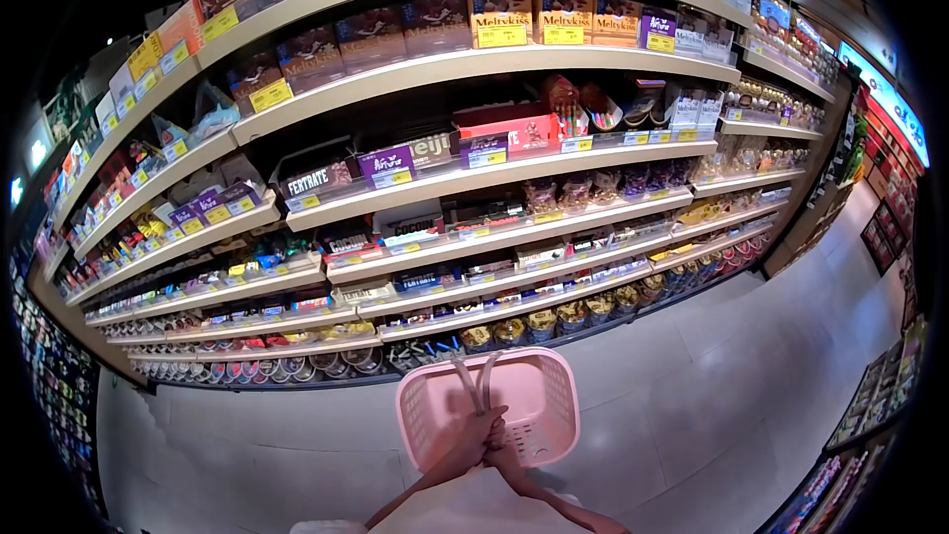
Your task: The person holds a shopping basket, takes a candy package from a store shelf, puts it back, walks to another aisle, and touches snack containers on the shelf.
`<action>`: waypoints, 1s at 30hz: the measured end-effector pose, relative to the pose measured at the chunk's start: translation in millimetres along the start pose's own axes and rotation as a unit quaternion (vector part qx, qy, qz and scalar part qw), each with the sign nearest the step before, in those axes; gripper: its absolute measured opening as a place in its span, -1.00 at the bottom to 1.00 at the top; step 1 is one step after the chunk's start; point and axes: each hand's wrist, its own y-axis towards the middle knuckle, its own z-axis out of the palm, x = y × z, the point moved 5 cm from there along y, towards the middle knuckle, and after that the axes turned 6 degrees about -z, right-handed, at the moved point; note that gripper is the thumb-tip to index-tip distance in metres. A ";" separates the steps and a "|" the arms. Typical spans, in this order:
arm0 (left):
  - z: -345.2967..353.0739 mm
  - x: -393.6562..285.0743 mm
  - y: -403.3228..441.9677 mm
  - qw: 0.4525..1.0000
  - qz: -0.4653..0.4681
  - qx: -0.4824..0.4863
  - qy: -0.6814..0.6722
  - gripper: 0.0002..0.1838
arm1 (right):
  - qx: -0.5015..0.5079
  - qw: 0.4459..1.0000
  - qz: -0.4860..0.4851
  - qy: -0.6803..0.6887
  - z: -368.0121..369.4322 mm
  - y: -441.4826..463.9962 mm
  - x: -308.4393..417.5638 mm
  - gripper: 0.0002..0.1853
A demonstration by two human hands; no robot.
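We've got L hand fingers curled round the grey handles; R hand touches L, but its fingers are partly hidden, so can't tell if they grip a handle too. Pink basket is just beyond our hands, looks to hang over the floor. For a good carry, we'd pinch both handles tog, hold it level & give the rim some clearance from the bottom-row tubs, esp on turns. Shelves w/ Meltykiss boxes are ahead, well apart from hands
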 end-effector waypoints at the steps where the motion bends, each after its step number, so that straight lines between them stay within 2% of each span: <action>1: 1.3 2.6 0.3 0.999 -0.017 0.020 -0.021 -0.65 | 0.000 1.000 0.006 0.001 -0.8 -3.1 5.7 -0.79; 9: 27.9 3.9 -11.3 0.988 -0.043 0.145 -0.033 -0.64 | -0.018 0.996 0.080 0.033 -17.7 -26.1 59.9 -0.77; 11: 31.4 -2.0 -12.9 0.986 0.002 0.148 0.072 -0.71 | -0.018 0.993 0.107 0.037 -19.8 -31.7 77.5 -0.76; 12: 30.9 -2.7 -9.7 0.986 0.005 0.150 0.075 -0.71 | -0.014 0.991 0.125 0.040 -19.6 -34.5 86.3 -0.77; 14: 27.6 -11.7 -0.3 0.952 0.102 0.085 0.277 -0.74 | 0.001 0.983 0.180 0.047 -18.4 -39.2 98.4 -0.79; 15: 27.4 -15.2 -0.7 0.950 0.105 0.088 0.281 -0.74 | -0.003 0.983 0.175 0.048 -17.8 -39.8 100.2 -0.79; 17: 33.9 -15.1 -7.0 0.956 0.073 0.213 0.186 -0.69 | 0.002 0.978 0.153 0.140 -12.9 -43.3 102.4 -0.82; 18: 39.0 -19.6 -15.5 0.955 0.072 0.216 0.191 -0.69 | -0.003 0.978 0.151 0.142 -12.2 -46.8 107.5 -0.82; 20: 55.2 -24.4 -42.4 0.954 -0.022 0.292 0.064 -0.71 | 0.007 0.978 0.115 0.176 -8.0 -57.5 126.8 -0.85; 21: 53.6 -22.3 -41.0 0.953 -0.030 0.294 0.068 -0.71 | 0.000 0.976 0.117 0.181 -9.0 -61.9 131.2 -0.85; 23: 60.1 -18.0 -42.9 0.902 -0.086 0.423 -0.024 -0.69 | 0.061 0.961 0.110 0.248 -7.2 -69.7 142.0 -0.84; 24: 66.7 -19.6 -51.9 0.912 -0.070 0.403 0.002 -0.60 | 0.077 0.956 0.114 0.260 -8.8 -74.1 144.8 -0.84; 28: 70.2 10.9 -57.6 0.900 -0.126 0.416 -0.026 -0.57 | 0.065 0.954 0.127 0.263 -5.8 -93.1 128.8 -0.83; 30: 68.8 25.8 -58.2 0.935 -0.153 0.320 -0.012 -0.53 | 0.036 0.969 0.096 0.224 -8.6 -90.3 92.5 -0.87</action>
